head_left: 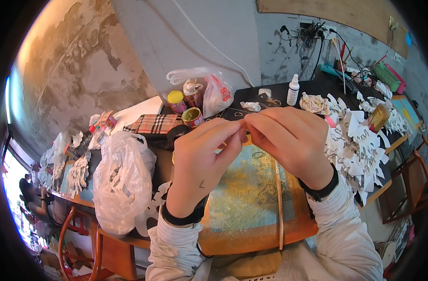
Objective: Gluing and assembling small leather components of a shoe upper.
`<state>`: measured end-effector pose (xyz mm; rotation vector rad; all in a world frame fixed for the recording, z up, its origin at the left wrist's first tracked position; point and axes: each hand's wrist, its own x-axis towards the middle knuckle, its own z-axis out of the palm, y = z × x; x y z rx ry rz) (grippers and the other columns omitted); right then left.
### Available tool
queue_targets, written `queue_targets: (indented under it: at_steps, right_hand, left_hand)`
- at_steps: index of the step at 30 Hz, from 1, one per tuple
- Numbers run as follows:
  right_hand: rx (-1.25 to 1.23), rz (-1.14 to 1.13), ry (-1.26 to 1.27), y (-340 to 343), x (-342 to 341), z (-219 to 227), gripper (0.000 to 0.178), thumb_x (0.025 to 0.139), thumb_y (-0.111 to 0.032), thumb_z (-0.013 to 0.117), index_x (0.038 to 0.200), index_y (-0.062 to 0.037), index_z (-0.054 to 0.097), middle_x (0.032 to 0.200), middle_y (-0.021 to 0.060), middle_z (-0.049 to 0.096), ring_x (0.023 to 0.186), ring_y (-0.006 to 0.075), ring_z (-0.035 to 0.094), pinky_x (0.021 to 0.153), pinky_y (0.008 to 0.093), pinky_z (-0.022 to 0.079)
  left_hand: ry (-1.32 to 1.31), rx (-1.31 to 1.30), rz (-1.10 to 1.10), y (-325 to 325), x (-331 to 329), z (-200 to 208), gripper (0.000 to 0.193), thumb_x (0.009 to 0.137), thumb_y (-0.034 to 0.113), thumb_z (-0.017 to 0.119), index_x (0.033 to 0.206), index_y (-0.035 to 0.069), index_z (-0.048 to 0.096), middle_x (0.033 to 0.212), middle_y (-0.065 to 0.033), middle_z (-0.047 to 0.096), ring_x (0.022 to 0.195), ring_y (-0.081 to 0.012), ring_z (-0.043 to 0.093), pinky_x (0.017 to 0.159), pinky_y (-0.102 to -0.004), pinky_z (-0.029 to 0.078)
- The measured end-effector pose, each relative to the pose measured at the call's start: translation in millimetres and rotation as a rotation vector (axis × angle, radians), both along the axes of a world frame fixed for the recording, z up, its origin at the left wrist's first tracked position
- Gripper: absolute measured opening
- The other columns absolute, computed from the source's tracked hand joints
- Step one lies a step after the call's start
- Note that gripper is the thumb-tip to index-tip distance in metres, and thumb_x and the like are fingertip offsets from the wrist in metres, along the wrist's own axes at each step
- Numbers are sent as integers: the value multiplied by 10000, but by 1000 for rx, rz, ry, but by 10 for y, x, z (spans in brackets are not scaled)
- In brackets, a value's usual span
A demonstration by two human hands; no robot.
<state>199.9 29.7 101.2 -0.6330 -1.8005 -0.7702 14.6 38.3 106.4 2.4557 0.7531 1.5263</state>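
Holds left hand (200,159) and right hand (296,145) raised over the desk (242,206), backs up, angled in toward each other, with both forearms reaching in from below. Brings curled fingers together at the tips, thumbs tucked beneath; cannot tell whether pinching something fine or nothing. Wears a dark band on each wrist, just past gathered pale sleeves. Has a small loop (258,154) lying on the desk just below the meeting fingertips, and a thin wooden stick (279,206) running from near the right hand to the near edge. Leaves open room between the forearms, over the worn blue-and-yellow top with its orange border; sits close against that near edge. Is hemmed in on the left by a bulging plastic bag (122,182), on the right by a heap of white cut pieces (352,150). Faces tins (176,101), a plaid pouch (155,123) and a white bottle (293,90) along the far side, before a patchy grey wall (214,42).
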Motion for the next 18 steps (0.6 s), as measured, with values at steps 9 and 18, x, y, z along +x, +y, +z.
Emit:
queue_targets:
  at_steps: [9, 18]
  right_hand:
    - [-122, -64, -72, 107, 75, -37, 239, 642, -137, 753, 824, -94, 604, 758, -8, 565, 553, 123, 567, 469, 249, 440]
    - [-311, 131, 264, 155, 181, 24, 201, 707, -53, 742, 886, -116, 676, 781, 19, 654, 614, 156, 628, 503, 222, 461]
  left_hand:
    - [69, -122, 70, -3, 33, -51, 167, 829, 29, 655, 992, 33, 693, 760, -61, 640, 605, -160, 615, 570, -237, 488]
    - [75, -236, 33, -20, -40, 44, 216, 884, 2, 594, 1072, 12, 700, 804, -63, 677, 728, -107, 647, 654, -239, 518]
